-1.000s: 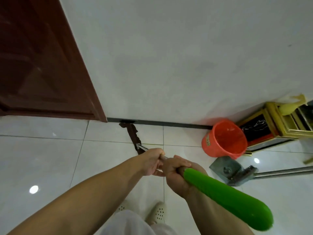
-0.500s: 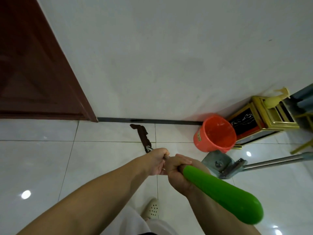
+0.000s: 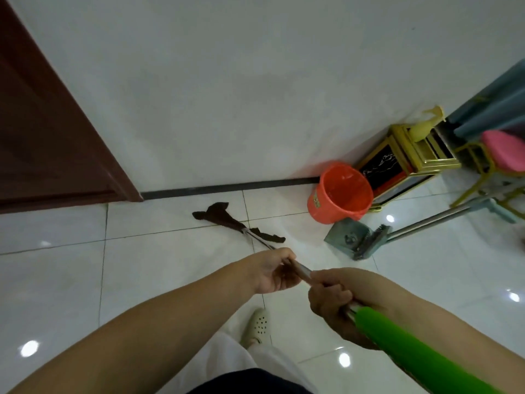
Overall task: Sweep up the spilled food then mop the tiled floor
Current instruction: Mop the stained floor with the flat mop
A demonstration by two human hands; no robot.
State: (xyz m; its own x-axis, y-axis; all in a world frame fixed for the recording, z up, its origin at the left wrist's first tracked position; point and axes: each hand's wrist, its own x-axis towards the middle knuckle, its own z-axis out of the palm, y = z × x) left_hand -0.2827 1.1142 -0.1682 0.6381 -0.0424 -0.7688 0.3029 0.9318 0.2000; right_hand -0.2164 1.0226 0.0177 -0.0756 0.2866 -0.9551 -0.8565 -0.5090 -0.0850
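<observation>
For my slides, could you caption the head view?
Both hands grip a mop handle, dark mop head on tiles.

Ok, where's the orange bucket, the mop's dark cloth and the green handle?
orange bucket [image 3: 326,200]: head view, on its outer wall.
mop's dark cloth [image 3: 218,216]: head view, middle of the cloth on the floor.
green handle [image 3: 397,341]: head view, on the green grip.

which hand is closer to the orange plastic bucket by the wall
The right. The right hand grips the mop's metal pole below the orange plastic bucket in the head view, just above the green foam grip. The left hand holds the pole further along, down-left of the bucket.
</observation>
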